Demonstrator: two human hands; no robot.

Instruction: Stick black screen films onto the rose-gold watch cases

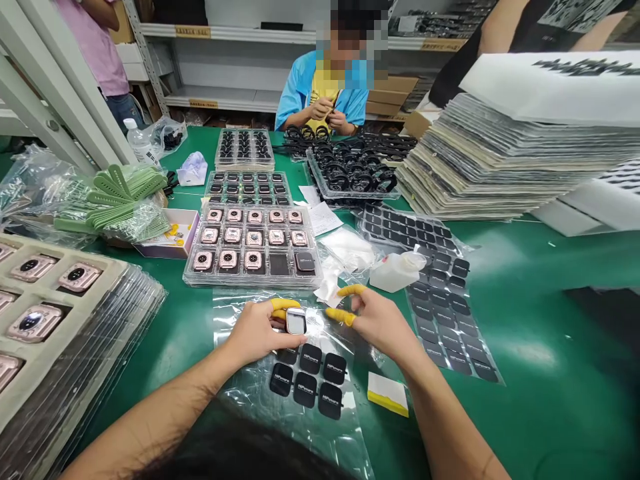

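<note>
My left hand (257, 330), with yellow finger cots, grips a watch case (296, 321) with its pale screen side facing up. To its right, my right hand (377, 320) also has yellow cots; its thumb and index finger are spread with nothing visible between them. A crumpled white tissue (329, 283) lies at the tip of that index finger; I cannot tell whether they touch. Beneath my hands is a clear film sheet (345, 437) bearing several black square stickers (305, 389). A clear tray (253, 279) of rose-gold watch cases stands just beyond.
A stack of watch trays (100, 353) rises at the left, near green straps (120, 193). A white plastic bottle (397, 270) and another sticker sheet (445, 313) lie right. A sticky-note pad (389, 393) sits by my right forearm. Across the table sits a person (323, 93).
</note>
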